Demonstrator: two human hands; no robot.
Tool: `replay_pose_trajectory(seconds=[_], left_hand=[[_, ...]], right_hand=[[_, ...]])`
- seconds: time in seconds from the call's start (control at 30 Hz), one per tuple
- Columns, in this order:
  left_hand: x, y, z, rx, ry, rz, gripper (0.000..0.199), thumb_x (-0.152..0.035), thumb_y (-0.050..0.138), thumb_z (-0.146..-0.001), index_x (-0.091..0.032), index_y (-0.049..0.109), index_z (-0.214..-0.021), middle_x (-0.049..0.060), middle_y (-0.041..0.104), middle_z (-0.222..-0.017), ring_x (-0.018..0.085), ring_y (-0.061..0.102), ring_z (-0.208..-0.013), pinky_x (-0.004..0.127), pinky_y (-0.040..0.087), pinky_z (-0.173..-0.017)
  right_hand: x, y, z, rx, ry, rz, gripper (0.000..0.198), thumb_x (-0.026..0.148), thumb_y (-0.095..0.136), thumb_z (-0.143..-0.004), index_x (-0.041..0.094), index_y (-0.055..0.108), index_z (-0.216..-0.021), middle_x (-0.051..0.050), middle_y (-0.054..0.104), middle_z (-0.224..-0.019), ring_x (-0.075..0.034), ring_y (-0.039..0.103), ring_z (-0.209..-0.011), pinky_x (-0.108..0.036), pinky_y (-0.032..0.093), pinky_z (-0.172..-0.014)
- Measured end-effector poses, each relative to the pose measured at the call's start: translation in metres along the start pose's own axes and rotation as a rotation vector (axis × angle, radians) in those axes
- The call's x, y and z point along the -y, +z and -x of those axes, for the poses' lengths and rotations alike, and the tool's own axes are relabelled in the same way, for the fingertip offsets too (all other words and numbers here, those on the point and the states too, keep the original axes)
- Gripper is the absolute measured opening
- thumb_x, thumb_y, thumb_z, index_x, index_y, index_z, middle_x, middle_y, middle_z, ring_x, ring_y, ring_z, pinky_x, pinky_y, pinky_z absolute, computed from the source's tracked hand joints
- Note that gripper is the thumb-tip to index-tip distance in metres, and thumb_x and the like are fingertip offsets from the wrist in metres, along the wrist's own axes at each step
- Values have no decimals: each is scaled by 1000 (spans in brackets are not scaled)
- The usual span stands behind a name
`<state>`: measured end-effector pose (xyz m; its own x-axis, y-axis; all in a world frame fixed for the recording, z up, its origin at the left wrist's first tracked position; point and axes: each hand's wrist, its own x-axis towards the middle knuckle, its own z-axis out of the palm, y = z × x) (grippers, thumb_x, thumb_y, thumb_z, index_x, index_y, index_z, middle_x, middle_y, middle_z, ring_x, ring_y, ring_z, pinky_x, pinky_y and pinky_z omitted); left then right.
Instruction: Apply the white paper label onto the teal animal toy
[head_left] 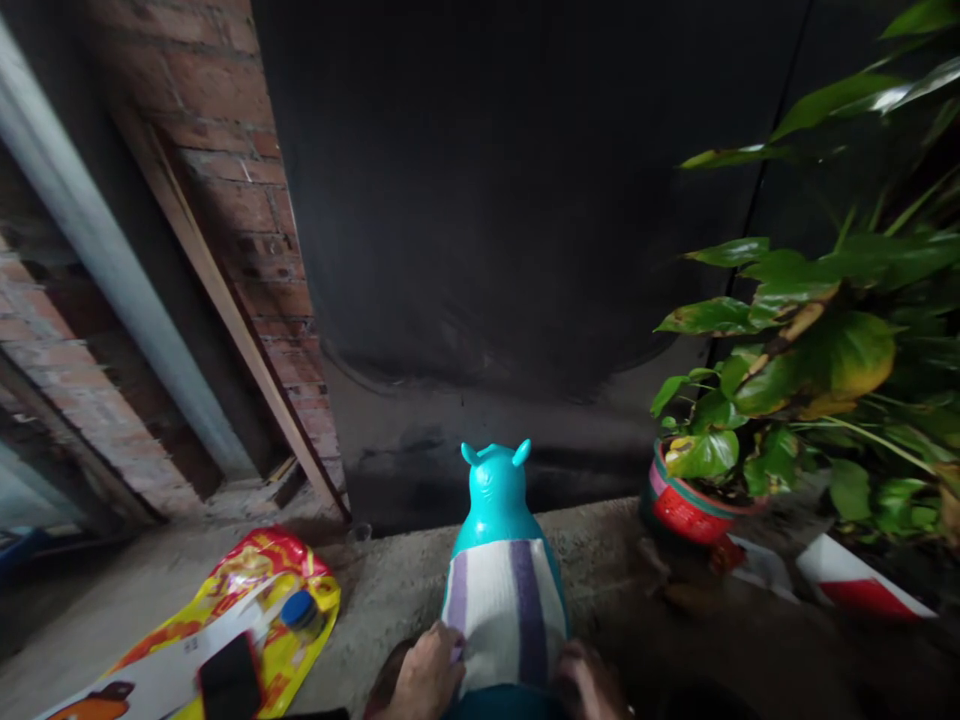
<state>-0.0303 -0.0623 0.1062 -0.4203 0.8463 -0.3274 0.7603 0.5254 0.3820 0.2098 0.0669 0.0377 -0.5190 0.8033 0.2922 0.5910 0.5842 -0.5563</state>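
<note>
A glossy turquoise animal-shaped toy (498, 490) with two small ears stands at the bottom middle, facing away from me. Over its back lies a white cloth with purple stripes (495, 610). At the cloth's left edge my left hand (431, 672) is closed, its fingers pinching the fabric. My right hand (591, 682), dark and a little blurred, is curled at the right edge of the cloth. Its fingertips are partly hidden. The toy's lower end is cut off by the frame.
A black panel (495, 220) rises ahead beside a brick wall (225, 90). On the left floor lie a yellow-red bag (315, 580), a phone (231, 680) and a blue-capped container (300, 612). At right are a potted plant (686, 505) and a red-white carton (862, 580).
</note>
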Motion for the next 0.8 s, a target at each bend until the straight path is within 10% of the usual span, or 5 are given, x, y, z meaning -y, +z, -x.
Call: replay_pose_trajectory(seconds=[0.27, 0.5, 0.8], left_hand=[[-17, 36, -36, -51, -80, 1, 71, -28, 53, -79, -14, 36, -147, 10, 33, -158, 20, 27, -146, 28, 25, -121], [-13, 77, -81, 48, -151, 0, 110, -34, 68, -56, -22, 15, -152, 8, 2, -163, 31, 4, -151, 58, 29, -117], [-20, 51, -129, 20, -114, 12, 118, -42, 70, -56, -18, 9, -153, 9, -8, -162, 33, -5, -150, 58, 26, -118]], right_hand=[[29, 68, -54, -85, -12, 172, 49, 30, 38, -95, 23, 46, -143, -10, 40, -151, -30, 41, -138, -50, 51, -102], [25, 127, -59, 40, 126, 384, 51, 36, 42, -93, 31, 42, -144, -8, 27, -156, -38, 31, -142, -67, 43, -102], [22, 129, -118, 81, 108, 405, 58, 35, 36, -95, 24, 26, -151, -12, 18, -159, -36, 20, -146, -66, 35, -109]])
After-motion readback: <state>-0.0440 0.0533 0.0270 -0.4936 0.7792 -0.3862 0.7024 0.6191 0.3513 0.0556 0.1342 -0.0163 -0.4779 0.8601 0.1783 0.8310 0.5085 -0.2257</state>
